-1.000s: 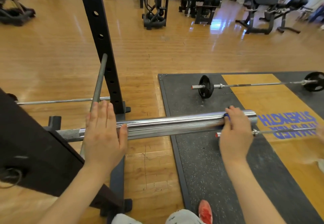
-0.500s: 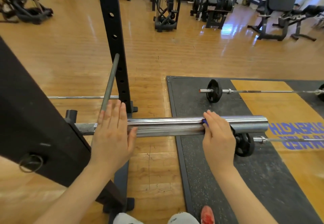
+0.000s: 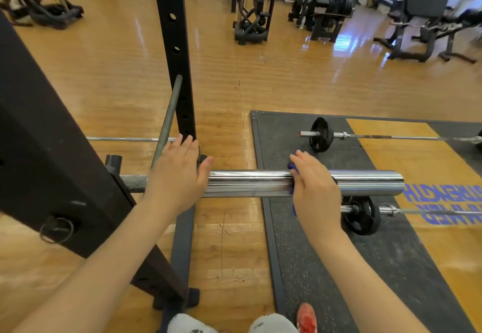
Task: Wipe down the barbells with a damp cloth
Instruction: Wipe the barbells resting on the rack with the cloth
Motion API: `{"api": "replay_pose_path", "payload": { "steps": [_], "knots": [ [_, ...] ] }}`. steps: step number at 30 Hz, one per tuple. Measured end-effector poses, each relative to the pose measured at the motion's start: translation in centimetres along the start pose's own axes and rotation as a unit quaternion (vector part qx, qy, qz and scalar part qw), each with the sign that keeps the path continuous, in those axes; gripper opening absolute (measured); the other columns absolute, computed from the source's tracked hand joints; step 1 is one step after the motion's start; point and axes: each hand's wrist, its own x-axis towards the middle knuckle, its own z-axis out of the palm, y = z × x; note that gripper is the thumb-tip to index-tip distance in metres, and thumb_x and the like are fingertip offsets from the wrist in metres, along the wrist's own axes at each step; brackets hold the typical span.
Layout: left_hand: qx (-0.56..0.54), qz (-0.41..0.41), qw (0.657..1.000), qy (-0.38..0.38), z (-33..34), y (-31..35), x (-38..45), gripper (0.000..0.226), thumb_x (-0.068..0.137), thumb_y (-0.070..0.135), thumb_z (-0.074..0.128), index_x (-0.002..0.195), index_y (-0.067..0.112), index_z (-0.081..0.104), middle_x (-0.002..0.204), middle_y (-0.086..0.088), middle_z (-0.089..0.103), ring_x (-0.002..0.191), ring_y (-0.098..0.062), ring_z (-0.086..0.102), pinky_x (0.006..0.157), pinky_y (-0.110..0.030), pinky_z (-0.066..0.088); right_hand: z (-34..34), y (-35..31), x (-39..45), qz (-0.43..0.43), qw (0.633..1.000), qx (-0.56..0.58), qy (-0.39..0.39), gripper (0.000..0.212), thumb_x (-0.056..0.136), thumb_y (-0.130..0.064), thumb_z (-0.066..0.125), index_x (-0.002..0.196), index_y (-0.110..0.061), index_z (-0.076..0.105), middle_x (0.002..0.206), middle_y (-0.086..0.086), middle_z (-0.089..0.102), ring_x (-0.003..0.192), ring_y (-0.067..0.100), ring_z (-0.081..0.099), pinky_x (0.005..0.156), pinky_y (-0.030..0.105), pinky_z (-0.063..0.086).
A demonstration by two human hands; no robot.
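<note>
Both hands lie on the chrome barbell sleeve (image 3: 250, 182). Left hand (image 3: 177, 176) rests flat, fingers straight, gripping nothing. Right hand (image 3: 314, 189) presses a blue cloth (image 3: 292, 167) onto it, fingers curled over.

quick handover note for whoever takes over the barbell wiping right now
Left hand: flat, fingers straight, resting on the inner end of the racked barbell's chrome sleeve, steadying it.
Right hand: presses the blue cloth onto the sleeve about midway along.
Done: cannot tell how much of the sleeve is wiped.
Left: sleeve from the cloth to the left hand, the shaft, and the two barbells on the floor mat.
</note>
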Motion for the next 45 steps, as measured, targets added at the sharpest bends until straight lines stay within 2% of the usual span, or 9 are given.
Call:
{"api": "replay_pose_path", "payload": {
  "steps": [6, 11, 17, 23, 29, 32, 37, 41, 45],
  "knots": [
    [-0.011, -0.005, 0.994, 0.111, 2.0, 0.9, -4.0, 0.066, 0.096, 0.041, 0.026, 0.142, -0.005, 0.038, 0.149, -0.022, 0.036, 0.142, -0.034, 0.024, 0.116, -0.047, 0.017, 0.4, -1.9, -3.7, -0.077, 0.996, 0.003, -0.044, 0.031, 0.088, -0.008, 0.046, 0.109, 0.0, 0.069, 0.117, 0.014, 0.065, 0.113, 0.027, 0.06, 0.107, 0.034, 0.035],
    [-0.003, 0.002, 0.988, 0.157, 3.0, 0.7, -4.0, 0.06, 0.096, 0.031, 0.029, 0.14, -0.009, 0.037, 0.147, -0.026, 0.036, 0.14, -0.036, 0.026, 0.116, -0.042, 0.011, -0.7, 0.3, -4.8, -0.042, 0.999, 0.027, -0.004, 0.033, 0.098, -0.01, 0.039, 0.113, 0.003, 0.065, 0.122, 0.015, 0.062, 0.121, 0.024, 0.049, 0.109, 0.029, 0.033],
    [0.027, 0.002, 0.988, 0.15, 2.7, 0.3, -2.6, 0.06, 0.097, 0.032, 0.025, 0.135, -0.011, 0.042, 0.142, -0.029, 0.041, 0.137, -0.04, 0.032, 0.116, -0.042, 0.011, 1.1, -1.3, -1.4, -0.034, 0.999, 0.021, 0.01, 0.03, 0.089, -0.007, 0.046, 0.105, 0.004, 0.069, 0.107, 0.016, 0.069, 0.105, 0.031, 0.064, 0.103, 0.035, 0.035],
    [0.025, -0.016, 0.992, 0.124, 2.2, 0.3, -1.4, 0.068, 0.096, 0.039, 0.02, 0.133, -0.012, 0.046, 0.138, -0.028, 0.046, 0.135, -0.04, 0.037, 0.112, -0.048, 0.021, 0.6, -1.5, -4.9, -0.095, 0.994, 0.04, -0.023, 0.031, 0.088, -0.002, 0.048, 0.114, 0.0, 0.066, 0.122, 0.013, 0.062, 0.12, 0.025, 0.055, 0.104, 0.037, 0.04],
    [0.024, -0.035, 0.993, 0.114, 2.2, 0.5, -1.8, 0.073, 0.095, 0.045, 0.014, 0.139, -0.008, 0.04, 0.146, -0.025, 0.038, 0.14, -0.038, 0.028, 0.115, -0.044, 0.013, 0.5, 0.2, -2.4, -0.009, 0.999, 0.008, 0.037, 0.03, 0.09, -0.005, 0.046, 0.11, 0.005, 0.066, 0.115, 0.019, 0.065, 0.112, 0.029, 0.058, 0.099, 0.041, 0.043],
    [0.028, -0.03, 0.991, 0.126, 2.0, 0.7, -2.8, 0.07, 0.095, 0.043, 0.02, 0.14, -0.007, 0.04, 0.148, -0.024, 0.036, 0.141, -0.037, 0.026, 0.115, -0.045, 0.014, 1.3, -1.3, -1.7, -0.038, 0.999, 0.025, 0.03, 0.028, 0.088, -0.005, 0.047, 0.105, 0.004, 0.068, 0.109, 0.017, 0.068, 0.105, 0.031, 0.064, 0.104, 0.036, 0.036],
    [0.039, 0.003, 0.988, 0.148, 2.6, 0.4, -4.4, 0.065, 0.094, 0.037, 0.031, 0.142, -0.007, 0.035, 0.15, -0.025, 0.031, 0.142, -0.036, 0.023, 0.118, -0.043, 0.012, 1.8, -2.2, -5.0, -0.095, 0.994, 0.06, -0.016, 0.033, 0.087, -0.002, 0.053, 0.118, -0.001, 0.062, 0.127, 0.013, 0.058, 0.123, 0.027, 0.052, 0.109, 0.038, 0.036],
    [0.03, 0.022, 0.984, 0.172, 3.0, -0.1, -3.7, 0.06, 0.095, 0.031, 0.032, 0.137, -0.01, 0.04, 0.145, -0.029, 0.037, 0.139, -0.038, 0.026, 0.118, -0.038, 0.005, 0.6, 0.8, -5.1, -0.007, 0.999, 0.05, 0.018, 0.034, 0.097, -0.014, 0.04, 0.129, -0.003, 0.045, 0.138, 0.01, 0.046, 0.13, 0.027, 0.038, 0.113, 0.034, 0.026],
    [0.027, 0.03, 0.981, 0.19, 3.1, -0.2, -3.1, 0.057, 0.095, 0.029, 0.032, 0.135, -0.011, 0.043, 0.142, -0.029, 0.041, 0.137, -0.039, 0.03, 0.118, -0.037, 0.006, 0.2, 1.5, -3.8, 0.042, 0.997, 0.054, 0.029, 0.036, 0.095, -0.015, 0.042, 0.118, 0.006, 0.06, 0.126, 0.013, 0.057, 0.124, 0.026, 0.046, 0.111, 0.029, 0.029]
  ]
}}
